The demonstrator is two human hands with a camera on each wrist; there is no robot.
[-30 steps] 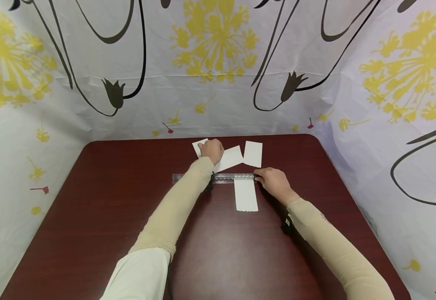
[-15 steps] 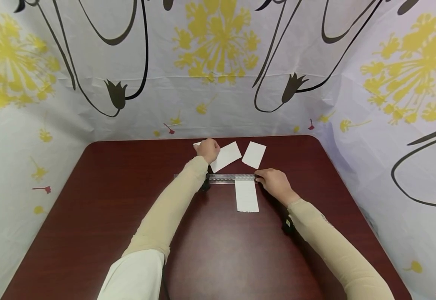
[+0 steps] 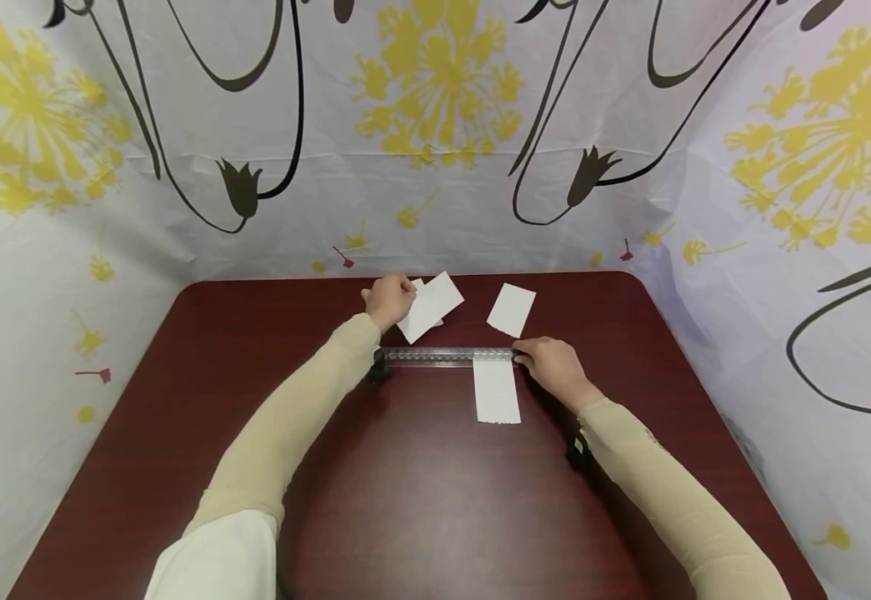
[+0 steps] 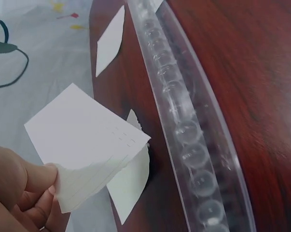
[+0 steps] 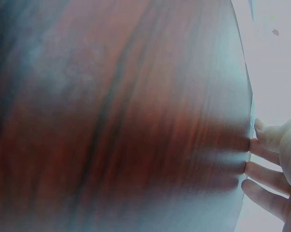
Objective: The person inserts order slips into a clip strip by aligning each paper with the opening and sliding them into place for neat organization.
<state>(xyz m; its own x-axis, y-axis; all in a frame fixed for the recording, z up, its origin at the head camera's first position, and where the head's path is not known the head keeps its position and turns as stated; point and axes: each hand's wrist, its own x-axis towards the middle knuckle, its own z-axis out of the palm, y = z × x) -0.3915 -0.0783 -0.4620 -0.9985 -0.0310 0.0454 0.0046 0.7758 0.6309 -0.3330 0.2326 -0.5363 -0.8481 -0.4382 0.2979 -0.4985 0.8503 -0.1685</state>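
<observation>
My left hand [image 3: 390,300] pinches a white paper piece [image 4: 82,135] between thumb and fingers, lifting it above the table. Beneath it lies another white paper piece [image 4: 133,179], partly covered. A clear plastic ruler [image 3: 443,357] with a bumpy middle strip lies crosswise, just in front of the left hand. At its right end, the fingertips and thumb of my right hand [image 3: 555,368] hold it. Under the ruler's right part, a lined paper strip [image 3: 497,392] extends toward me with a ragged near edge. The right wrist view is hazy and shows fingers [image 5: 263,176] at the tabletop.
A separate white paper piece [image 3: 512,310] lies behind the ruler, near the far edge of the dark red table [image 3: 420,483]. Flower-printed white sheeting [image 3: 315,200] rises behind the table and along both sides.
My left hand has moved left, carrying its paper piece over the other one. The right-hand paper piece has turned and lies apart. My right hand and the ruler stay in place.
</observation>
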